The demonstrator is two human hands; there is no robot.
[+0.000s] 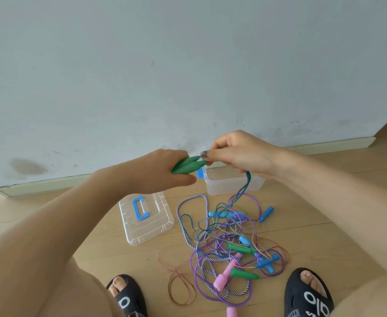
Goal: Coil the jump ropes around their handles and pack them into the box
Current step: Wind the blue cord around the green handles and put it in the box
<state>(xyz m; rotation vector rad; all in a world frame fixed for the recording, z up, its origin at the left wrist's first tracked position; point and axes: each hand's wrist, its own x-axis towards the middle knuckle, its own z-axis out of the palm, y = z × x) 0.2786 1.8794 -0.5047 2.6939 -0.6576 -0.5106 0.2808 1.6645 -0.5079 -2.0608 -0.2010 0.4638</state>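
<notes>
Green handles (pixel 188 165) gripped in left hand (pixel 162 170), frame centre; limp blue cord (pixel 245 186) pinched by right hand (pixel 238 154). Cord light, tangle-prone; best held near handles.

Pale grey wall (pixel 165 65) with scuffed baseboard (pixel 325 146) above a wood-plank floor (pixel 96 243); two black sandals (pixel 128 298) at the lower edge.

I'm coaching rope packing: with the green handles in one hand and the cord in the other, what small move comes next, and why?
Probably wrap a first turn: the left hand grips the paired green handles, the right hand pinches the blue cord at their tips, and the cord hangs loose to the tangled pile.
</notes>
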